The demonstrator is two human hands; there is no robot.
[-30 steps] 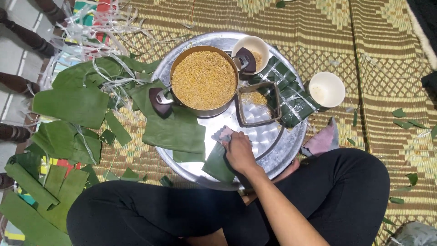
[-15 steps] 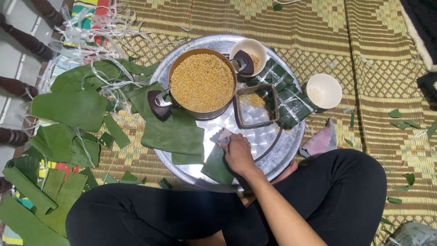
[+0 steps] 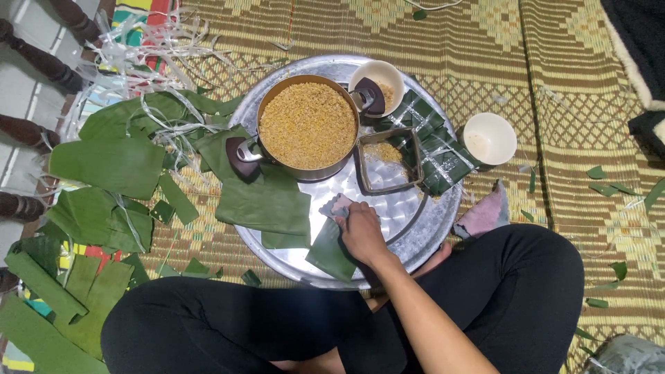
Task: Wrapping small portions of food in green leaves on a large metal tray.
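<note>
1. Green banana-leaf strip is the thing I see under work; it lies on the near part of the round metal tray, close to the tray's near edge, with a small greyish cloth at its far end.
2. My right hand presses down on cloth and strip, fingers curled over them, a closed grip on the cloth as far as I can judge. The left hand is out of view.
3. Risk, as I judge it: the strip's near end sits by the tray's rim, so a hard wipe could slide it off onto the mat.
4. The pot of yellow grain stands just beyond the hand at the tray's middle; a long stroke could knock its dark handle and spill grain.
5. The square metal mould with some grain inside is just right of the pot, and could get nudged too.
6. Wrapped leaf parcels sit at the tray's right edge, one white bowl at its far edge, another white bowl off the tray on the mat.
7. The tray rests on a woven straw mat on the floor; loose leaves and pale ties lie off its left side, by dark furniture legs.
</note>
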